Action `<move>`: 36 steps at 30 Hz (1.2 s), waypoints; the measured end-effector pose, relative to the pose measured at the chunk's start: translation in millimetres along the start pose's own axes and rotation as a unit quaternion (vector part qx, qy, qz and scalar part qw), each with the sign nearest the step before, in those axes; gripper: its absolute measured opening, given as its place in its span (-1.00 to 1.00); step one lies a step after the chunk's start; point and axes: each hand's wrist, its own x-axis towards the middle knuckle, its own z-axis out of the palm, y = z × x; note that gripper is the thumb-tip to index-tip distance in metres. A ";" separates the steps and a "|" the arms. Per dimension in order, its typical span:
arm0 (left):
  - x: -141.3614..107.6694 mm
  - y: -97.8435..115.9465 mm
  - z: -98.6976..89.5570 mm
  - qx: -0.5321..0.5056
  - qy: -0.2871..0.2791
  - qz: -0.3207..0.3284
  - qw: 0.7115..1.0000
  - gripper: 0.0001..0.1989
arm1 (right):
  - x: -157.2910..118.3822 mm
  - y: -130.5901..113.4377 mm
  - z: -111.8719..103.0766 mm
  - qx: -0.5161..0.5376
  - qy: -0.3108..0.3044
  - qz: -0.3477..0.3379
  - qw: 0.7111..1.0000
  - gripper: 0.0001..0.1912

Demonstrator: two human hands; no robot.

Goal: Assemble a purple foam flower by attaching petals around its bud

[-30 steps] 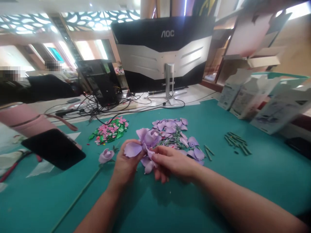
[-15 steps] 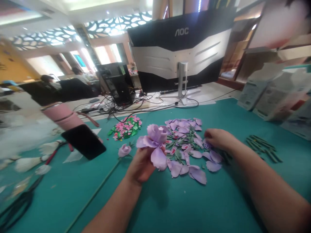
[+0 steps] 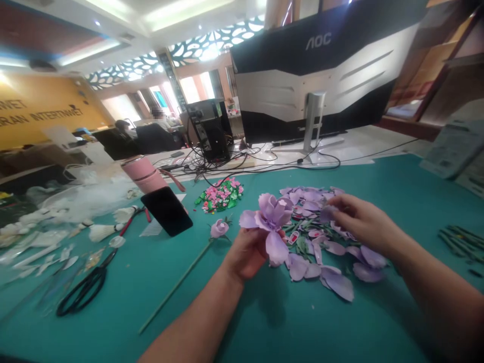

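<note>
A lilac artificial flower [image 3: 275,214] with spread petals is held upright in my left hand [image 3: 247,254], whose fingers wrap its base. Between the thumb and fingers of my right hand [image 3: 363,222] is a loose purple petal [image 3: 327,214]. That hand hovers over the right side of a pile of petals [image 3: 338,282], apart from the flower. Green pieces and small red-marked parts are mixed into the pile. On the mat to the left of my left hand lies a lilac rosebud [image 3: 219,228] on a long green stem [image 3: 177,285].
Black-handled scissors [image 3: 85,292], a black phone [image 3: 167,210] and a pink bottle [image 3: 143,174] stand or lie at left on the green mat [image 3: 317,333]. Pink and green pieces [image 3: 223,194] are heaped behind. Green sticks [image 3: 461,242] lie at right; a monitor [image 3: 272,91] stands at the back.
My view has swung left, shifting everything rightward in the picture. My right hand has lifted from the pile's right side with a petal, coming nearer the flower. My left hand still holds the flower.
</note>
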 end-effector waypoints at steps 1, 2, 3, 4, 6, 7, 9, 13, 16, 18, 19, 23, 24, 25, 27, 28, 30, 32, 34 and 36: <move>0.4 0.1 -0.2 0.001 0.001 -0.001 1.000 -0.61 | -4.1 -8.2 3.9 0.041 -0.020 0.005 0.999 -0.79; 0.9 0.3 -0.5 0.002 0.003 -0.002 1.000 -0.61 | -8.2 -16.0 7.5 0.072 -0.037 0.004 0.997 -0.80; 1.5 0.3 -0.8 0.002 0.007 -0.004 1.000 -0.60 | -12.2 -23.1 10.6 0.093 -0.048 -0.001 0.995 -0.80; 2.1 0.3 -1.2 0.002 0.013 -0.004 1.000 -0.58 | -16.2 -29.5 13.4 0.102 -0.055 -0.011 0.993 -0.79; 3.6 0.1 -2.0 -0.001 0.027 -0.002 1.000 -0.58 | -24.0 -40.4 18.4 0.100 -0.068 -0.043 0.992 -0.77; 4.2 -0.1 -2.5 -0.002 0.033 -0.001 0.999 -0.58 | -27.6 -44.8 20.9 0.092 -0.072 -0.062 0.991 -0.77; 5.3 -0.5 -3.5 -0.003 0.040 0.005 0.999 -0.59 | -33.9 -51.5 26.0 0.073 -0.077 -0.098 0.990 -0.81; 6.0 -1.0 -4.1 0.004 0.036 0.020 0.999 -0.61 | -41.4 -57.7 33.8 0.047 -0.101 -0.134 0.985 -0.81; 6.3 -0.9 -2.5 0.018 0.036 0.029 0.999 -0.57 | -44.4 -60.4 33.6 0.028 -0.099 -0.157 0.982 -0.76; 7.0 -1.1 -1.2 0.031 0.037 0.045 0.998 -0.53 | -46.4 -62.7 31.4 0.009 -0.075 -0.178 0.981 -0.75; 7.6 -1.3 -0.9 0.040 0.038 0.056 0.997 -0.52 | -47.5 -63.9 30.2 0.001 -0.061 -0.192 0.979 -0.74; 10.5 -3.4 -2.1 0.095 0.035 0.095 0.990 -0.51 | -52.2 -67.8 28.2 -0.010 -0.002 -0.261 0.965 -0.78; 11.1 -3.9 -2.8 0.110 0.036 0.101 0.988 -0.51 | -53.3 -68.6 28.5 -0.016 0.008 -0.276 0.961 -0.81; 11.5 -4.4 -3.5 0.126 0.039 0.107 0.985 -0.51 | -54.3 -69.4 29.0 -0.024 0.015 -0.288 0.957 -0.85; 12.1 -4.8 -4.7 0.162 0.049 0.116 0.979 -0.52 | -55.9 -70.5 30.3 -0.045 0.024 -0.305 0.951 -0.90; 12.2 -4.8 -5.0 0.181 0.055 0.118 0.975 -0.52 | -56.5 -70.7 31.0 -0.055 0.027 -0.312 0.948 -0.91; 12.1 -4.5 -5.1 0.211 0.061 0.118 0.968 -0.52 | -56.9 -70.4 32.3 -0.068 0.033 -0.322 0.944 -0.90; 11.7 -4.1 -4.5 0.227 0.062 0.115 0.965 -0.52 | -56.8 -69.4 33.2 -0.077 0.037 -0.328 0.941 -0.88; 11.1 -3.8 -4.0 0.234 0.064 0.113 0.963 -0.53 | -56.6 -68.6 33.5 -0.085 0.042 -0.330 0.939 -0.86; 10.5 -3.6 -3.8 0.237 0.064 0.109 0.963 -0.54 | -56.5 -68.6 33.0 -0.089 0.046 -0.329 0.939 -0.85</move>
